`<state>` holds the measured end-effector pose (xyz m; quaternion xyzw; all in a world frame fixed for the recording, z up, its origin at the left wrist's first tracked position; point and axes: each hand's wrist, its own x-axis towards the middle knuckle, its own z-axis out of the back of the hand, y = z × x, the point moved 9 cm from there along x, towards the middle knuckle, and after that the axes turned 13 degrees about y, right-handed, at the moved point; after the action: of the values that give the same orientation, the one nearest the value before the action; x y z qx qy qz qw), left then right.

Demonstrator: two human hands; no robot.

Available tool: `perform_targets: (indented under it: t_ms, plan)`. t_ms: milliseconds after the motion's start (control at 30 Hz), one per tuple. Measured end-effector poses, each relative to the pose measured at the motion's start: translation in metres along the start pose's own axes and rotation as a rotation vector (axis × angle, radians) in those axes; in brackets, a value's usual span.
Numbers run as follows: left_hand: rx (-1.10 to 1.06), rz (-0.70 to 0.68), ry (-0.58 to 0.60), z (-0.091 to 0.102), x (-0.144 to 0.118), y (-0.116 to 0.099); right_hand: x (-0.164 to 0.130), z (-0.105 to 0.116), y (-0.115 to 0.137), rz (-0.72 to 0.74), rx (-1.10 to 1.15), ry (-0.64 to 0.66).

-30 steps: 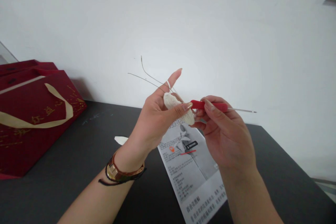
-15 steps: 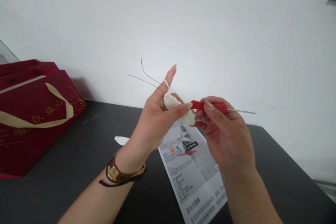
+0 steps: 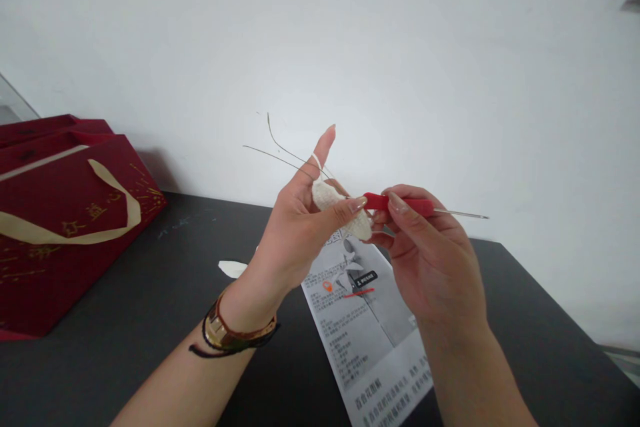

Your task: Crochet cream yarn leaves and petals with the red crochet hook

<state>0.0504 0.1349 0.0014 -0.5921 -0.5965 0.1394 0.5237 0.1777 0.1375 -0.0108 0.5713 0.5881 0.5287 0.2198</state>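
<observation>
White crochet piece point(image 3: 326, 195) is up in the air over the counter point(image 3: 165, 280), in the left hand point(image 3: 295, 233). It looks very light and soft, so it should bend and squash easily. It does not look slippery, but a hard tug might pull its loops out of shape. The best place to hold it is likely the flat part, with a gentle pinch, away from the two thin, springy-looking wires point(image 3: 273, 155) that poke out to the left.

The left hand is partly closed, its thumb pressing the piece against the fingers. Its pointing finger sticks up with white yarn point(image 3: 317, 160) around it. The right hand is curled closed around the red handle of a crochet hook point(image 3: 420, 206), thumb on top. I cannot tell if the hook's near end is inside a stitch.
</observation>
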Motion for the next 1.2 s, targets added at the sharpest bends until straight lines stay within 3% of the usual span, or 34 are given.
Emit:
perform_targets:
  t_ms: [1200]
  plan:
    - [-0.005,0.010,-0.015,0.0007,0.0003,0.0006,-0.0016,-0.0008,-0.0010,0.009,0.013,-0.014]
